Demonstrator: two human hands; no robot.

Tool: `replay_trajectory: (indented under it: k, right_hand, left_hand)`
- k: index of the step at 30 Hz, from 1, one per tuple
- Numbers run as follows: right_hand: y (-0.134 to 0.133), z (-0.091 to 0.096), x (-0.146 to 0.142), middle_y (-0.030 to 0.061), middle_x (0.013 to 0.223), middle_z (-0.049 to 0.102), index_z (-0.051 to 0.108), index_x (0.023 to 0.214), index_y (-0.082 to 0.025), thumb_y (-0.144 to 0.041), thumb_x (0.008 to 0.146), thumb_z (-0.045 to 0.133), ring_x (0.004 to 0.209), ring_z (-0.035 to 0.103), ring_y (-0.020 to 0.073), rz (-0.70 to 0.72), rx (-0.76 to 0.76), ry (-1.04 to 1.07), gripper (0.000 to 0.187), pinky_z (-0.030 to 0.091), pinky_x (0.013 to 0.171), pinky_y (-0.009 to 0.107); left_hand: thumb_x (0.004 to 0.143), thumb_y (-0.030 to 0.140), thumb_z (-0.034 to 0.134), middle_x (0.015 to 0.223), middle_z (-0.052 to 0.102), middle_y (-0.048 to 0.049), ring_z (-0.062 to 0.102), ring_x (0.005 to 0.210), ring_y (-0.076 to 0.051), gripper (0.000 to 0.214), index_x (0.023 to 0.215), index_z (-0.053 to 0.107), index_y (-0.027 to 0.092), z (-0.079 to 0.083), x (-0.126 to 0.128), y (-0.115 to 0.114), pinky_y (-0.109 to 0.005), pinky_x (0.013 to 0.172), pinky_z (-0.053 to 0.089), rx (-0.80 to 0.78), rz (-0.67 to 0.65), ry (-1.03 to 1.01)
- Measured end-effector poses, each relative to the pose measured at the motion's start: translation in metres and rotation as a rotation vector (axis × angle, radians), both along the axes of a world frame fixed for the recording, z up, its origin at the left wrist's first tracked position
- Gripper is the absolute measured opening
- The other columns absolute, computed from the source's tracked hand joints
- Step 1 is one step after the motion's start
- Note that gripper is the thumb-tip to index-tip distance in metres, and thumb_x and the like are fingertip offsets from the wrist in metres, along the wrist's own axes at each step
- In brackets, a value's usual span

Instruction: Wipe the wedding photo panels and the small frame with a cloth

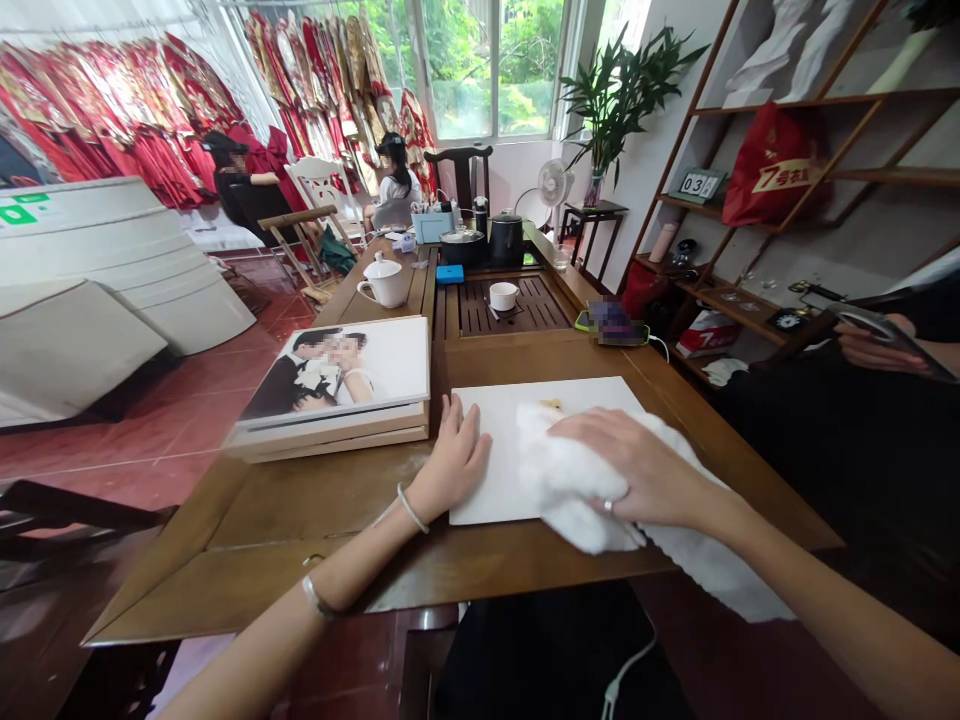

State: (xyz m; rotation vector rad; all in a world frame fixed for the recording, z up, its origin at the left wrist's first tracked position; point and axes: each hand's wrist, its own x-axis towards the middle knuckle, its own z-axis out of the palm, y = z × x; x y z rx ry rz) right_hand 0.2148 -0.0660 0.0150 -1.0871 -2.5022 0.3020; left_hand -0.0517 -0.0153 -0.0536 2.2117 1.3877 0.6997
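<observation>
A white flat panel lies on the wooden table in front of me. My left hand rests with its fingers stretched over the panel's left edge. On the right side of the panel, my right hand is closed over a bunched white cloth, pressing it down. Part of the cloth drapes over the table's front edge. A small yellowish mark shows on the panel just beyond the cloth. To the left lies a stack of panels, topped by a wedding photo.
Behind the panel stand a slatted tea tray with a white cup, a lidded white mug and a dark pot. A phone with a cable lies at the right edge. A person's hand holds a device at the far right.
</observation>
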Motion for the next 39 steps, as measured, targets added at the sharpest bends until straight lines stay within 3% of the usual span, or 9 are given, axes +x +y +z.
replay_trajectory:
  k: [5,10,13,15,21,23,26,31,39]
  right_hand:
    - [0.025,-0.021,0.048,0.0089,0.132,0.060,0.051,0.129,-0.025,-0.029,0.072,0.060,0.116,0.057,0.0333,-0.376,-0.042,0.039,0.058,0.045,0.094,0.047]
    - [0.050,-0.028,0.045,0.0100,0.129,0.061,0.051,0.129,-0.023,-0.031,0.072,0.061,0.113,0.057,0.0367,-0.527,-0.011,0.057,0.058,0.045,0.094,0.051]
    - [0.056,-0.027,0.029,0.0112,0.124,0.064,0.052,0.128,-0.022,-0.029,0.071,0.061,0.107,0.058,0.0371,-0.526,0.021,0.052,0.058,0.045,0.092,0.053]
    - [0.050,-0.025,0.019,0.0112,0.123,0.064,0.052,0.127,-0.022,-0.027,0.070,0.062,0.108,0.058,0.0357,-0.439,0.034,0.076,0.057,0.045,0.093,0.052]
    - [-0.003,-0.017,0.009,0.0084,0.124,0.063,0.050,0.129,-0.026,-0.020,0.067,0.062,0.110,0.059,0.0312,-0.127,-0.009,0.091,0.063,0.046,0.092,0.046]
    - [-0.015,-0.018,0.016,0.0079,0.125,0.063,0.050,0.130,-0.027,-0.021,0.069,0.062,0.111,0.059,0.0306,-0.145,-0.031,0.088,0.063,0.047,0.092,0.045]
    - [-0.016,-0.025,0.037,0.0084,0.128,0.061,0.047,0.133,-0.026,-0.027,0.074,0.062,0.112,0.059,0.0308,-0.355,-0.025,0.094,0.060,0.047,0.093,0.045]
    - [0.015,-0.032,0.063,0.0107,0.129,0.062,0.048,0.132,-0.024,-0.034,0.076,0.060,0.112,0.060,0.0336,-0.675,-0.018,0.069,0.058,0.048,0.090,0.045]
    - [0.080,-0.020,0.029,0.0146,0.114,0.067,0.052,0.125,-0.021,-0.036,0.077,0.061,0.103,0.061,0.0386,-0.787,0.030,-0.126,0.052,0.047,0.081,0.047]
  left_hand:
    - [0.097,0.031,0.037,0.156,0.022,-0.0277,0.011,0.149,-0.040,0.048,0.138,0.040,0.006,0.002,0.002,-0.003,-0.062,0.116,0.023,0.114,0.011,0.121]
    - [0.096,0.028,0.037,0.144,0.036,-0.0285,0.030,0.140,-0.038,0.046,0.133,0.045,0.002,0.009,0.004,-0.005,-0.058,0.114,0.029,0.210,0.012,0.217]
    - [0.096,0.029,0.036,0.145,0.036,-0.0271,0.030,0.140,-0.038,0.046,0.134,0.044,0.003,0.009,0.003,-0.005,-0.058,0.114,0.030,0.224,0.000,0.234]
    - [0.096,0.029,0.036,0.145,0.037,-0.0263,0.030,0.140,-0.038,0.047,0.134,0.043,0.004,0.007,0.002,-0.004,-0.058,0.114,0.030,0.228,-0.010,0.239]
    - [0.096,0.030,0.037,0.143,0.040,-0.0242,0.031,0.139,-0.036,0.043,0.133,0.043,0.008,0.005,0.001,-0.002,-0.059,0.112,0.032,0.251,-0.008,0.215]
    - [0.096,0.030,0.038,0.142,0.041,-0.0238,0.032,0.138,-0.036,0.043,0.131,0.044,0.007,0.005,0.002,-0.001,-0.058,0.113,0.032,0.253,-0.010,0.208]
    - [0.095,0.030,0.039,0.140,0.042,-0.0236,0.033,0.137,-0.036,0.042,0.130,0.045,0.007,0.006,0.002,-0.001,-0.057,0.113,0.032,0.256,-0.014,0.201]
    - [0.095,0.030,0.039,0.141,0.043,-0.0239,0.033,0.137,-0.036,0.041,0.130,0.045,0.009,0.002,0.001,0.000,-0.059,0.111,0.033,0.271,-0.012,0.194]
    - [0.095,0.031,0.039,0.143,0.042,-0.0230,0.033,0.138,-0.036,0.042,0.131,0.044,0.011,-0.001,0.000,0.001,-0.060,0.111,0.033,0.280,-0.005,0.179]
